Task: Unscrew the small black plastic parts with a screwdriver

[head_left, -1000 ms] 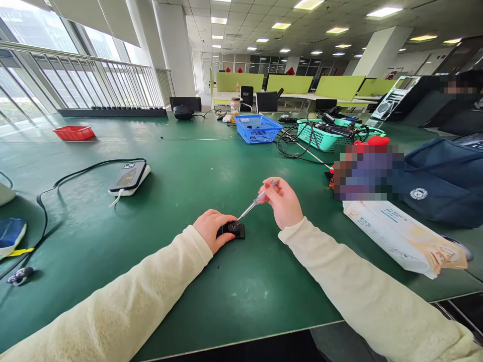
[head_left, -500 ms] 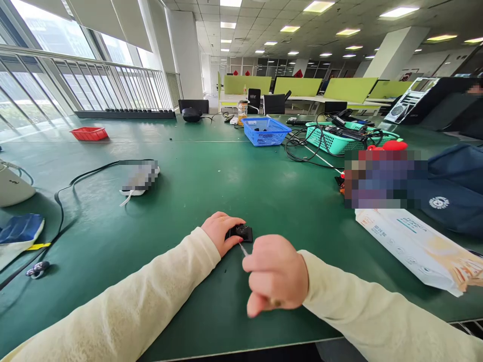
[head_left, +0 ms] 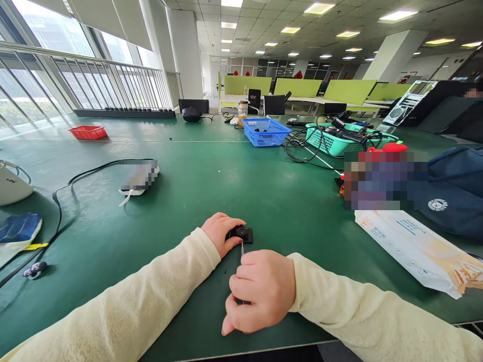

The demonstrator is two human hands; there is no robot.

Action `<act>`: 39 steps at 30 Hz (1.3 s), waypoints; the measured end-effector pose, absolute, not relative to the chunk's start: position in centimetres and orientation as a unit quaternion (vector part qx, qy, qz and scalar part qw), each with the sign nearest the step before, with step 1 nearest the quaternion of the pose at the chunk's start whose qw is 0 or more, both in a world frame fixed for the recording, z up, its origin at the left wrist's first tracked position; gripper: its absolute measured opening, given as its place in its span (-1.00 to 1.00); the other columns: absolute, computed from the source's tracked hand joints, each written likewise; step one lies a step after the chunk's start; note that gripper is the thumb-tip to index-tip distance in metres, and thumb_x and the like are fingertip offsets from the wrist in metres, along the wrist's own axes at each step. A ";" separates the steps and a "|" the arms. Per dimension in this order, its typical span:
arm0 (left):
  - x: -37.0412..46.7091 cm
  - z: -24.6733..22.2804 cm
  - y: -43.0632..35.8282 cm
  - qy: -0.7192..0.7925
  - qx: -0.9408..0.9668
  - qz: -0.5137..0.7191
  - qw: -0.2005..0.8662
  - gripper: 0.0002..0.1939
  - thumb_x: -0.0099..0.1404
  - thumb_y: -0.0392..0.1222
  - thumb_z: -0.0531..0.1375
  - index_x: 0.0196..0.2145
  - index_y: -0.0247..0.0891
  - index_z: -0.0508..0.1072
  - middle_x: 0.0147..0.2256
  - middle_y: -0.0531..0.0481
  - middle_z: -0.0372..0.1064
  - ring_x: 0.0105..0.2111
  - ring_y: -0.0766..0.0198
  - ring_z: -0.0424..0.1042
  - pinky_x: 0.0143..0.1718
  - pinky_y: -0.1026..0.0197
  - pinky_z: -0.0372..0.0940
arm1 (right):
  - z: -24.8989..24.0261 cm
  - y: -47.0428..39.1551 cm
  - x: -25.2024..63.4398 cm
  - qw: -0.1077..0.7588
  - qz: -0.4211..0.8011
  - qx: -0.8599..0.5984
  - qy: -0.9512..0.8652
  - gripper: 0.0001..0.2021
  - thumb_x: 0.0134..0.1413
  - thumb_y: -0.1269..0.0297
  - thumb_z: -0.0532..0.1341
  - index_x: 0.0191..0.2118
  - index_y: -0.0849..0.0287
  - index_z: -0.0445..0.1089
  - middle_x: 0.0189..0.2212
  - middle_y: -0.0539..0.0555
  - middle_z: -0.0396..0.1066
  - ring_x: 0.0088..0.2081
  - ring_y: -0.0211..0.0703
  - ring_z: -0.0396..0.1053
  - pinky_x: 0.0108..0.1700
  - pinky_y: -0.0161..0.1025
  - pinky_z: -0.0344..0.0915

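Observation:
A small black part lies flat on the green table, its left side held between the thumb and fingers of my left hand. My right hand is closed around a thin tool, perhaps a screwdriver or tweezers. Its slim shaft points away from me, and its tip meets the near edge of the black part beside my left thumb. Most of the tool's handle is hidden in my right fist.
On the left lie a white pouch-like item with a black cable and a red tray. A blue basket and a teal basket of cables stand behind. To the right are a white package and a dark blue bag.
My right hand has moved left and toward me, and the tool's shaft has swung more upright in view. My left hand and the black part have stayed put.

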State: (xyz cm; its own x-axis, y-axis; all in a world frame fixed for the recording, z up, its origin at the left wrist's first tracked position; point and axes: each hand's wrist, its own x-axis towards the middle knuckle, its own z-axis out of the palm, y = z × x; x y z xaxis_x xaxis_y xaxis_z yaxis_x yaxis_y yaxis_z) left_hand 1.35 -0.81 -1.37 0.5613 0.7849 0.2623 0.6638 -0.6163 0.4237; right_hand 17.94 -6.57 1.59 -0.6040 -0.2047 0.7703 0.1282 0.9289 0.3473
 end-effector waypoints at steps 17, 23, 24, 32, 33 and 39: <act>1.3 -1.8 -0.6 0.417 0.869 0.221 0.146 -0.62 0.25 -0.21 0.26 0.04 -0.16 0.52 -0.10 -0.06 0.58 0.00 0.04 0.43 0.14 -0.05 0.33 | 1.3 -6.3 18.2 0.430 -0.194 0.047 -0.880 -0.56 0.14 0.03 0.33 -0.61 0.13 0.24 -0.68 -0.13 0.02 -0.61 -0.32 -0.10 -0.54 -0.25 -0.14; 1.3 -1.7 -0.7 0.416 0.868 0.221 0.153 -0.63 0.24 -0.23 0.25 0.02 -0.13 0.51 -0.09 -0.04 0.58 0.00 0.05 0.43 0.14 -0.06 0.34 | 0.9 -6.2 18.2 0.377 -0.194 0.041 -0.905 -0.62 0.21 0.14 0.28 -0.57 0.14 0.25 -0.65 -0.12 0.11 -0.61 -0.32 0.00 -0.51 -0.24 -0.12; 1.3 -1.6 -0.7 0.416 0.869 0.221 0.153 -0.62 0.24 -0.23 0.25 0.03 -0.14 0.51 -0.09 -0.04 0.58 0.00 0.05 0.43 0.14 -0.07 0.34 | 0.8 -6.2 18.2 0.354 -0.189 0.034 -0.915 -0.65 0.22 0.17 0.27 -0.55 0.14 0.26 -0.64 -0.12 0.14 -0.61 -0.31 0.03 -0.51 -0.24 -0.10; 1.3 -1.5 -0.7 0.417 0.869 0.216 0.152 -0.60 0.25 -0.25 0.24 0.05 -0.15 0.51 -0.08 -0.06 0.58 0.00 0.04 0.44 0.14 -0.06 0.34 | 0.9 -6.3 18.3 0.230 -0.148 0.018 -0.962 -0.81 0.19 0.44 0.18 -0.46 0.15 0.29 -0.59 -0.08 0.24 -0.52 -0.25 0.15 -0.47 -0.24 -0.02; 1.3 -1.5 -0.7 0.418 0.869 0.218 0.151 -0.60 0.25 -0.26 0.24 0.06 -0.16 0.51 -0.08 -0.06 0.58 0.00 0.04 0.44 0.14 -0.06 0.34 | 1.0 -6.3 18.2 0.242 -0.153 0.017 -0.958 -0.81 0.20 0.43 0.18 -0.45 0.15 0.30 -0.59 -0.08 0.24 -0.52 -0.26 0.15 -0.48 -0.24 -0.02; 1.3 -1.5 -0.9 0.435 0.861 0.223 0.143 -0.54 0.23 -0.27 0.24 0.11 -0.12 0.46 -0.12 -0.04 0.57 0.01 0.05 0.43 0.13 -0.03 0.36 | 1.3 -6.2 18.2 0.327 -0.187 0.012 -0.926 -0.84 0.22 0.36 0.20 -0.41 0.18 0.36 -0.60 -0.09 0.23 -0.56 -0.28 0.09 -0.51 -0.25 -0.06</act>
